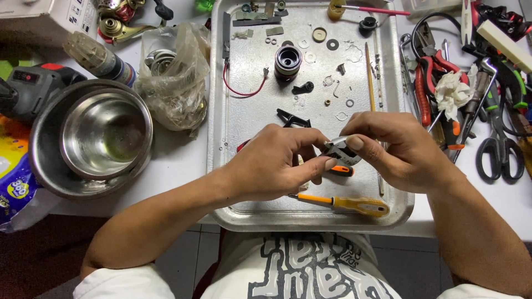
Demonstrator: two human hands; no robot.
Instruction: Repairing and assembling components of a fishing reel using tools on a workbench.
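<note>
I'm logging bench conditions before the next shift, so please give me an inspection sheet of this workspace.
Surface: metal tray on a white table.
Job's things: small grey metal part, held over the tray by both hands.
Clutter: washers, clips and a black cylindrical part on the tray; yellow-handled screwdriver; nested steel bowls; crumpled plastic bag; pliers and scissors at right.
Hands: left hand and right hand both pinch the part.
Cables: thin red wire on the tray.
Surroundings: tiled floor below.
</note>
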